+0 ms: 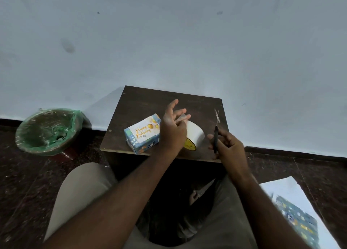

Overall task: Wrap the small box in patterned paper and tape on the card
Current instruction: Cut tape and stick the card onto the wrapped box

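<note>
Blue patterned box (142,136); white tape roll (195,134); green-lined bin (47,131).

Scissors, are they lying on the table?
No, the right hand grips the scissors, lifted off the table.
</note>
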`<state>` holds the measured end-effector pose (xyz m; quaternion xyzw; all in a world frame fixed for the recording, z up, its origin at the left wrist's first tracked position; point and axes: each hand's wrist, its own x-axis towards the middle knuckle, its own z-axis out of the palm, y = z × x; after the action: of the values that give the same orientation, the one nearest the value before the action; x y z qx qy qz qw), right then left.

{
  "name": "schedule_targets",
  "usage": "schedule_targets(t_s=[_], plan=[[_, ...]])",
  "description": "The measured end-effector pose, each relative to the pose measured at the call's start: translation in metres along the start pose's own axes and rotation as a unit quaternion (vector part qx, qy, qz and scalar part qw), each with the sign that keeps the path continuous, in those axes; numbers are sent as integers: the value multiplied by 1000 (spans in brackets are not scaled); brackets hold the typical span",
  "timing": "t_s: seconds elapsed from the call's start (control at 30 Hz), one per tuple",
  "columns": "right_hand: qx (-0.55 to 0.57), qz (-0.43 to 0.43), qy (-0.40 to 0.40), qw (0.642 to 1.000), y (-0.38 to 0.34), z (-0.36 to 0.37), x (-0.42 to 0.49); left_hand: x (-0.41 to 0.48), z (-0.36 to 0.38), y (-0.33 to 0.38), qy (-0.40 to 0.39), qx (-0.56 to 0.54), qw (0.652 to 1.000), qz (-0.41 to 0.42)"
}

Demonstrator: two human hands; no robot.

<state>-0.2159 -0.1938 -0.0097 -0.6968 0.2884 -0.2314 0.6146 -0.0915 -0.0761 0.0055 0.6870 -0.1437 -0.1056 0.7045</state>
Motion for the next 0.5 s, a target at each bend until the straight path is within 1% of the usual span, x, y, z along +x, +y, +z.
schedule_targets(t_s=[0.13, 0.23, 0.3, 0.37, 0.43, 0.5], plan=[[39, 0, 54, 998, 13, 16, -2, -3, 28, -19, 6, 44, 999, -6], [70, -12, 73, 995, 16, 27, 2, -12, 37, -27, -3, 31, 999, -21], [74, -21, 72, 994, 15, 32, 7, -14, 39, -28, -8, 38, 999, -20], [77, -20, 64, 995, 14, 36, 12, -15, 37, -32, -7, 68, 997, -28], [67, -17, 51, 996, 14, 37, 17, -15, 32, -36, -1, 90, 994, -64], [42, -15, 36, 998, 17, 35, 20, -15, 27, -41, 6, 72, 992, -102]])
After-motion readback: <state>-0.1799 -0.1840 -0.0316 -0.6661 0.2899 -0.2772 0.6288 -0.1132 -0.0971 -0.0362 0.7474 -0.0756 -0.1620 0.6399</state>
